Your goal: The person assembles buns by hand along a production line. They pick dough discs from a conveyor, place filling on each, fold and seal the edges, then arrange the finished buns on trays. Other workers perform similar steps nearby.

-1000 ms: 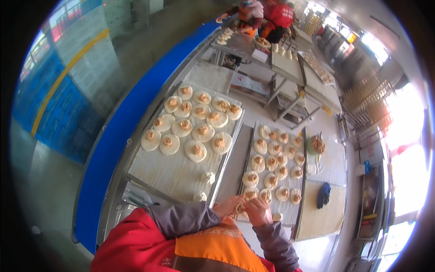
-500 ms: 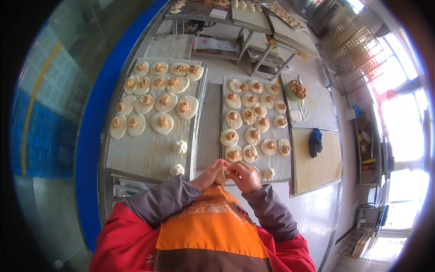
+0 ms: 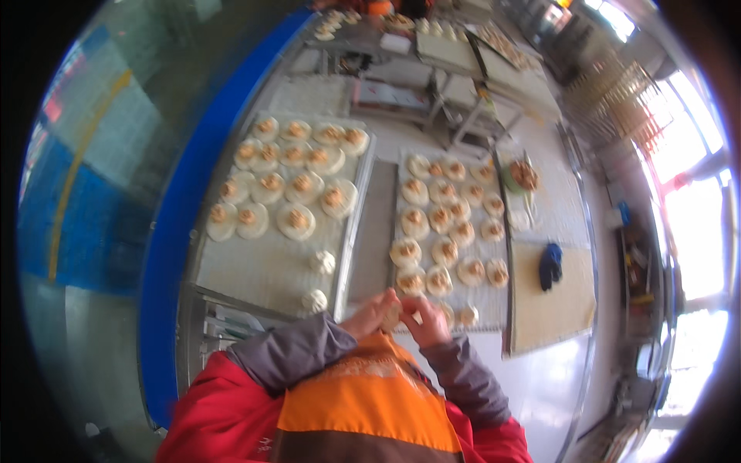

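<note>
In front of my orange apron, my left hand [image 3: 370, 313] is closed around a small filled dough bun [image 3: 392, 317]. My right hand [image 3: 427, 321] pinches at the bun's edge from the other side; the picture is slightly blurred there. On the left tray [image 3: 247, 266] lie several flat dough rounds [image 3: 296, 221] topped with brown-orange filling. Two closed, pleated buns [image 3: 322, 262] sit near that tray's front right. Beyond my hands, the right tray [image 3: 485, 296] carries several more filled rounds [image 3: 413, 222], with a closed bun [image 3: 468, 315] by its front edge.
A bowl of filling [image 3: 523, 177] stands right of the right tray, at the far end. A dark blue glove [image 3: 550, 267] lies on a tan sheet [image 3: 532, 320]. Further tables [image 3: 448, 54] stand at the back. A blue-edged partition [image 3: 174, 231] runs along the left.
The whole view has shifted, so trays and tables appear lower and farther right. My hands stay on the bun, the right one slightly more apart from the left.
</note>
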`<state>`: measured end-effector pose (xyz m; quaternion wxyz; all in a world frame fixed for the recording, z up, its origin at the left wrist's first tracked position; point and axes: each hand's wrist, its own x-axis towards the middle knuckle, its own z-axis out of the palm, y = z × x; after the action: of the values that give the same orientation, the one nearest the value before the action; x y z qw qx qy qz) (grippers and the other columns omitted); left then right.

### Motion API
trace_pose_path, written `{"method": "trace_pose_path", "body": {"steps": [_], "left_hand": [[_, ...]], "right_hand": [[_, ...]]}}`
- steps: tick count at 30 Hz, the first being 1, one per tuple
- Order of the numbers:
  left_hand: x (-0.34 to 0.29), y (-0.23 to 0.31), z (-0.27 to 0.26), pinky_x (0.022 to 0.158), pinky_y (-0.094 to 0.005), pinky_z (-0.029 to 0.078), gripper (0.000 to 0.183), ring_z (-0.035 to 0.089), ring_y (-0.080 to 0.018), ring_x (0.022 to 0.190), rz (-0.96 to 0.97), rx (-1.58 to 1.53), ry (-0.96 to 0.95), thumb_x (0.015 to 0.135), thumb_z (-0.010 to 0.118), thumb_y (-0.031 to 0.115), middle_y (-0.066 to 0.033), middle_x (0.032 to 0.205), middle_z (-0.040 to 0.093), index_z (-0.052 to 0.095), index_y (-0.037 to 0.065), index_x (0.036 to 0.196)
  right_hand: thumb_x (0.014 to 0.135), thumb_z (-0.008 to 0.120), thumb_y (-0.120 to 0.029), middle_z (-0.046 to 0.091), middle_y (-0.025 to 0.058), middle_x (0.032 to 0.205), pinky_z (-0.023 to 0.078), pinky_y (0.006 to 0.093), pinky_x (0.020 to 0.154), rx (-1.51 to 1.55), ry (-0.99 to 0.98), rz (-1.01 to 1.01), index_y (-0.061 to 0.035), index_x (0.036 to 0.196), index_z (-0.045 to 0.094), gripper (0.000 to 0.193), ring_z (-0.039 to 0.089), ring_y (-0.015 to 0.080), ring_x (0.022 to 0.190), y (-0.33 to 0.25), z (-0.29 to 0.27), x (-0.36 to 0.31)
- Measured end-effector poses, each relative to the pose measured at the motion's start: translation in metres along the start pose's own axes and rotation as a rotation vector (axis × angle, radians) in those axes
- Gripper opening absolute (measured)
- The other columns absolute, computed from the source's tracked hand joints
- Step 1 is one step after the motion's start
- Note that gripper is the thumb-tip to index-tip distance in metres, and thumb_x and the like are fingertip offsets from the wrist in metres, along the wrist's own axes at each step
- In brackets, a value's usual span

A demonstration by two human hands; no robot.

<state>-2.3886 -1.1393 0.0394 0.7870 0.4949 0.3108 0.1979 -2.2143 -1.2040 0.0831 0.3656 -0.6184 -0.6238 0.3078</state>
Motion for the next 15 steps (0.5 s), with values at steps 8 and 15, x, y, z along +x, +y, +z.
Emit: {"method": "trace_pose_path", "body": {"steps": [8, 15], "left_hand": [[-0.004, -0.004, -0.019, 0.063, -0.0234, 0.046, 0.048, 0.055, -0.0070, 0.073, 0.098, 0.209, -0.011, 0.106, 0.036, 0.053, -0.0001, 0.093, 0.058, 0.053, 0.011, 0.124], [-0.013, 0.018, -0.030, 0.046, -0.0208, 0.036, 0.054, 0.045, -0.0056, 0.052, -0.058, -0.010, -0.087, 0.102, 0.038, 0.061, 0.0010, 0.076, 0.055, 0.054, 0.012, 0.116]], "right_hand": [[0.081, 0.071, -0.004, 0.065, 0.0117, 0.082, 0.050, 0.0415, 0.065, -0.149, 0.066, -0.318, -0.0044, 0.087, 0.065, 0.008, 0.063, 0.0338, 0.075, -0.017, 0.006, 0.014], [0.083, 0.069, 0.000, 0.066, 0.0134, 0.085, 0.053, 0.0387, 0.068, -0.131, 0.002, -0.305, -0.0023, 0.095, 0.064, 0.013, 0.065, 0.0333, 0.077, -0.019, 0.011, 0.018]]}}
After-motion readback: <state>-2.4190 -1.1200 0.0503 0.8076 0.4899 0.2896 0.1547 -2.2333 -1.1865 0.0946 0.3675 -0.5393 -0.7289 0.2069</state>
